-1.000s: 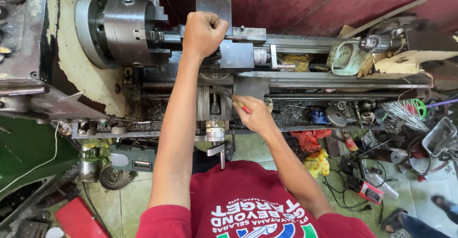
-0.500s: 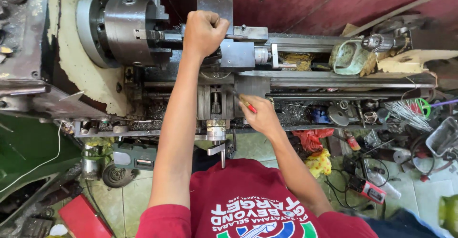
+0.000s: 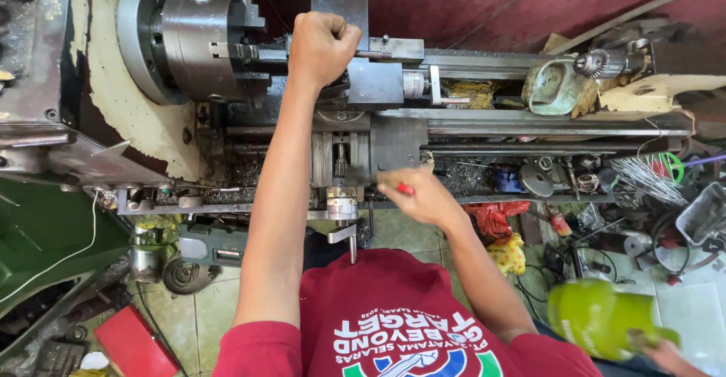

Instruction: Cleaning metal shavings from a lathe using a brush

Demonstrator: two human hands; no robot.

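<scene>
My left hand [image 3: 324,44] is clenched in a fist over the lathe's tool post [image 3: 374,82], grasping something I cannot make out. My right hand [image 3: 423,195] grips a small red-handled tool [image 3: 405,189] at the carriage [image 3: 355,154]. The 3-jaw chuck [image 3: 200,44] looks grey, oily and empty, so I judge this still setup, cutting not yet begun.

We see a green gas cylinder [image 3: 601,318] at the lower right — another person's hand [image 3: 665,356] beside it. A red box [image 3: 136,343] lies on the tiled floor [image 3: 703,316], lower left — wire scraps [image 3: 643,176] sit far right.
</scene>
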